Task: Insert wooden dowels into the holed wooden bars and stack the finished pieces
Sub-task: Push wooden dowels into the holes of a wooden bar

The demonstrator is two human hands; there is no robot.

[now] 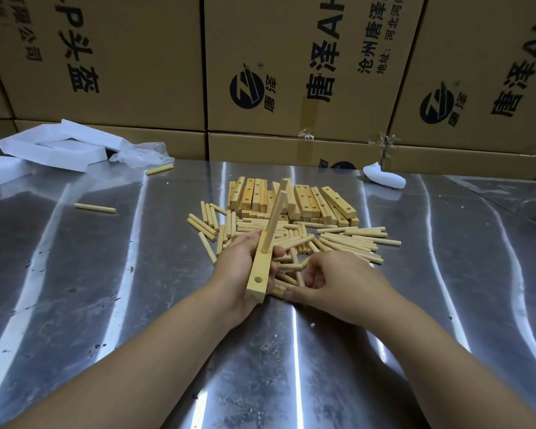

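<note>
My left hand (240, 267) grips a holed wooden bar (258, 274) tilted above the table. One dowel (273, 222) stands upright in the bar's far hole, and the near hole is empty. My right hand (334, 281) reaches into the heap of loose dowels (347, 239) with curled fingers; whether it pinches a dowel there is hidden by the fingers. Behind the heap lies a pile of holed wooden bars (307, 199).
The work surface is a shiny metal table (106, 289). Two stray dowels (95, 208) lie at the left. White foam pieces (56, 147) and clear plastic sit at the far left, a white object (384, 176) at the far right. Cardboard boxes (291, 72) wall the back.
</note>
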